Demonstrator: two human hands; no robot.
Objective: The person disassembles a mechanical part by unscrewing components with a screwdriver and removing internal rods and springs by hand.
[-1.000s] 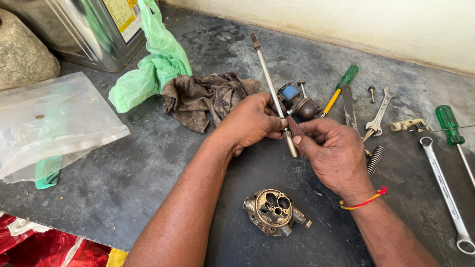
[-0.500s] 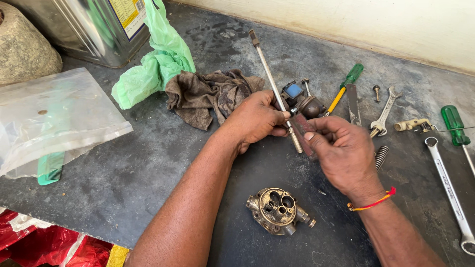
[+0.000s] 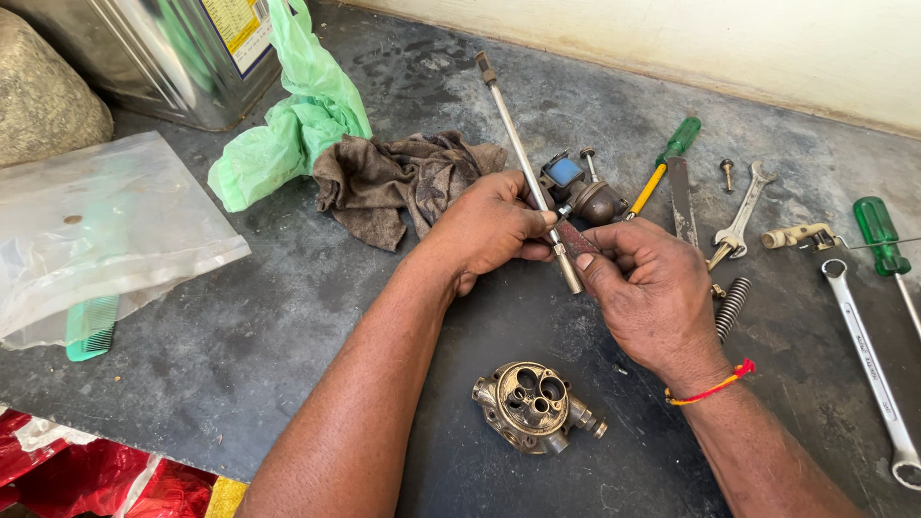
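my left hand (image 3: 489, 225) has its fingers (image 3: 533, 228) closed around the lower part of a long metal rod (image 3: 523, 163), pinching it just above its bottom tip. my right hand (image 3: 652, 288) is closed too, thumb and forefinger pressing a small flat reddish-brown strip (image 3: 576, 237) against the rod's end; i think it is an abrasive piece, but the hands hide most of it. the rod is held just above the counter (image 3: 288, 317), slanting up and away from me, its squared head pointing toward the far wall.

i judge the rod stiff, fairly light and probably oily, so it could twist in a loose pinch; the sound hold is low on the shaft, close to where the strip bears, as the left hand has it. the strip looks thin and bendy, best held flat between thumb and finger.

just beyond the hands lies a small fitting with a blue part (image 3: 576, 187), touching the edge of a dirty brown rag (image 3: 393, 182). near me, well below the hands, a round brass body with several bores (image 3: 532, 405) rests on the counter; it looks heavy and solid. to the right lie a green-handled screwdriver (image 3: 672, 158), a coil spring (image 3: 731, 307), an open-end spanner (image 3: 741, 211) and a long ring spanner (image 3: 868, 360). to the left are a green plastic bag (image 3: 297, 125), a clear plastic bag (image 3: 96, 230) and a green comb (image 3: 91, 328).
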